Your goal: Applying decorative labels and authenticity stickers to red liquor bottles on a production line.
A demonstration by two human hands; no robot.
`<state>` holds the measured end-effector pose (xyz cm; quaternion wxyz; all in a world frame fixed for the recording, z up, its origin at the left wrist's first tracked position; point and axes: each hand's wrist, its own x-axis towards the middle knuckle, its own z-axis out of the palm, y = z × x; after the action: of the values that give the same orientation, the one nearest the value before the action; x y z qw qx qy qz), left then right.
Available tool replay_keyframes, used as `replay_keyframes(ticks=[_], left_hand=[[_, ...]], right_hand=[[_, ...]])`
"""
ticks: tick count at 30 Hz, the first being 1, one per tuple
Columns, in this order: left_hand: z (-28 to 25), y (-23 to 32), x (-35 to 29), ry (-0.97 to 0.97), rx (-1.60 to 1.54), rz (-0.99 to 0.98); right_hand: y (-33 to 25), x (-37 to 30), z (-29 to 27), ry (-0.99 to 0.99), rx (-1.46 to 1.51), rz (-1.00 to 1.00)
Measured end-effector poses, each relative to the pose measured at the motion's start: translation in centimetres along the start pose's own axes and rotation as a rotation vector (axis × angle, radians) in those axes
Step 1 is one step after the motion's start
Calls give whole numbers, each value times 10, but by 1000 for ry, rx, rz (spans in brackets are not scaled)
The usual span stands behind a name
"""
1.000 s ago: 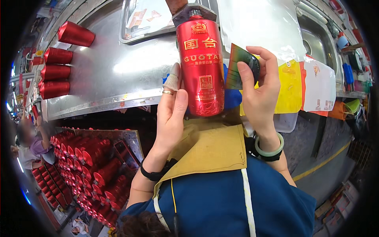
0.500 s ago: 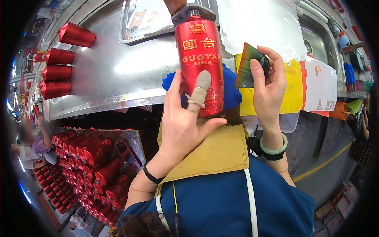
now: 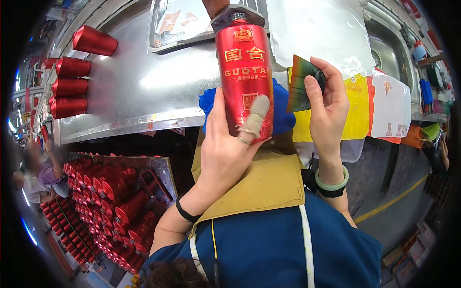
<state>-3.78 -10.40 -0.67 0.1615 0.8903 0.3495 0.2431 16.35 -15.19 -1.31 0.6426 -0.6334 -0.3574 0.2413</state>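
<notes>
A red bottle (image 3: 236, 86) with gold lettering lies on a blue cloth (image 3: 284, 113) at the bench edge, its neck in a metal holder (image 3: 230, 14). My left hand (image 3: 224, 156) grips the bottle's lower end. A pale finger cot covers one finger, which presses on the bottle's face beside a small gold square mark; the thumb is mostly hidden. My right hand (image 3: 330, 108), just right of the bottle, pinches a dark green, thin, flexible scraper-like sheet (image 3: 300, 82) between thumb and fingers. The sheet is apart from the bottle.
Several red bottles (image 3: 72, 87) lie at the bench's left, and many more (image 3: 110, 206) are stacked below. A metal tray (image 3: 165, 47) is at the back. Yellow sheets (image 3: 353, 113), white sheets (image 3: 391, 105) and a sink (image 3: 389, 48) are on the right. A person (image 3: 41, 168) is far left.
My left finger has slid down and right on the bottle, uncovering the small gold mark. The left thumb has drawn in against the bottle. My right hand still holds the green sheet.
</notes>
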Motion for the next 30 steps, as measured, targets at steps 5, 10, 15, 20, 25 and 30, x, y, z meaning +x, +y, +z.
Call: replay_keyframes(ticks=[5, 10, 15, 20, 25, 30], left_hand=[[12, -13, -9, 125, 18, 133], [17, -17, -13, 231, -97, 116], [17, -7, -15, 161, 68, 98], [11, -3, -7, 107, 162, 135], [19, -19, -20, 257, -166, 14], [27, -25, -25, 294, -716, -275]], right_hand=[[-3, 6, -2, -57, -135, -168], [-13, 9, -3, -94, -138, -216], [-21, 10, 1, -115, -143, -287], [-28, 9, 6, -110, -215, -334], [-44, 20, 14, -225, -487, -652], [-43, -10, 21, -564, -594, -971]])
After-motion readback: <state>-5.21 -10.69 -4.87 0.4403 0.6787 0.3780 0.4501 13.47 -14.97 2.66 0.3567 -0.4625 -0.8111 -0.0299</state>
